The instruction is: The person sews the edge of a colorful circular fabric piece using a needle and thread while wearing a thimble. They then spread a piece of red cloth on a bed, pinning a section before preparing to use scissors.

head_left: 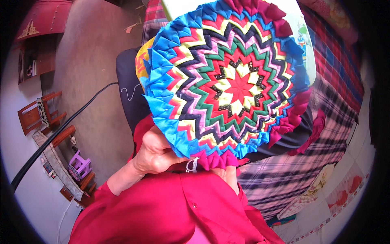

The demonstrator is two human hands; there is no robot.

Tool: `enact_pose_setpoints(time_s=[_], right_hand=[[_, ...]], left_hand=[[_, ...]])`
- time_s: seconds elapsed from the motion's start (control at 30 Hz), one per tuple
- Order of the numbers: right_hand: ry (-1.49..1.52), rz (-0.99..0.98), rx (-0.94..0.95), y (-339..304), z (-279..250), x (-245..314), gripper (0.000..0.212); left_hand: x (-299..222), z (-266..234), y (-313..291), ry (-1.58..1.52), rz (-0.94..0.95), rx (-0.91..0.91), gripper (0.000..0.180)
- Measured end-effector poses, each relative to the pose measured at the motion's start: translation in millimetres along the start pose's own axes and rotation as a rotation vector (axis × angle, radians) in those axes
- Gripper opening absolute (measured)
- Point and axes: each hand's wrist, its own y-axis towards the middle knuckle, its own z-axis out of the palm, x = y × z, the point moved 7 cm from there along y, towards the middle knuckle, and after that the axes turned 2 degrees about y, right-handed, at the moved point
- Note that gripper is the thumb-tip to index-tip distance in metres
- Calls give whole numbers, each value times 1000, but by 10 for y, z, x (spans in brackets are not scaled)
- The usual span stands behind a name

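Observation:
A round patchwork mat (239,87) of folded cloth points lies before me, tilted over my lap. Its rings are red, yellow, black, green, pink and navy, with a blue outer ring and magenta pieces along parts of the rim. My left hand (154,150) is closed on the mat's lower left edge, its fingertips hidden beneath. Only the wrist and back of my right hand (226,175) show below the bottom edge; the fingers are hidden behind the mat. Between the hands, a small loop of white thread (192,164) hangs at the rim.
Behind the mat is a pale green-white board or tray (308,61). Plaid cloth (280,183) covers the surface on the right. A black cable (77,114) crosses the left side. Farther left stand a purple stool (80,164) and a wooden chair (42,112).

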Motion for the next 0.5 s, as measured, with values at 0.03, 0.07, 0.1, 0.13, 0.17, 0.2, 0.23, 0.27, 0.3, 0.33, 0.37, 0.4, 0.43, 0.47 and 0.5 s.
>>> enact_pose_setpoints(time_s=[0.03, 0.07, 0.1, 0.13, 0.17, 0.2, 0.23, 0.27, 0.3, 0.33, 0.37, 0.4, 0.43, 0.47, 0.5], right_hand=[[40, 2, 80, 81, 71, 0, 36], [81, -9, 140, 161, 143, 1, 35], [90, -28, 192, 236, 182, 9, 35], [88, -43, 219, 293, 230, 25, 35], [33, -47, 102, 276, 180, 53, 35], [-15, -60, 149, 255, 176, 56, 35], [-64, -72, 195, 240, 160, 58, 34], [-112, -80, 200, 212, 159, 58, 34], [-159, -86, 206, 192, 160, 52, 34], [-206, -88, 170, 158, 224, 53, 34], [-584, -227, 128, 115, 162, 110, 34], [-1066, -362, 18, 64, 115, 164, 35], [-1444, -465, -132, 14, 86, 209, 35], [-1776, -614, -62, -49, 222, 206, 35], [-1992, -716, 12, -44, 320, 139, 35]], left_hand=[[50, 12, -48, -41, -60, 54, 18], [130, 32, -66, -85, -132, 107, 18], [175, 50, -120, -287, -418, 105, 18], [195, 38, -130, -281, -380, 80, 17], [213, 30, -144, -275, -342, 55, 17], [202, 43, -153, -270, -343, 57, 16], [168, 55, -155, -266, -345, 59, 16], [132, 66, -154, -261, -346, 61, 15], [117, 68, -164, -283, -380, 47, 16], [98, 70, -173, -305, -414, 33, 16], [89, 71, -186, -327, -448, 19, 16], [72, 78, -194, -329, -464, 19, 16], [61, 84, -204, -331, -480, 19, 16], [64, 89, -217, -334, -496, 19, 16], [68, 90, -223, -332, -495, 18, 15]])
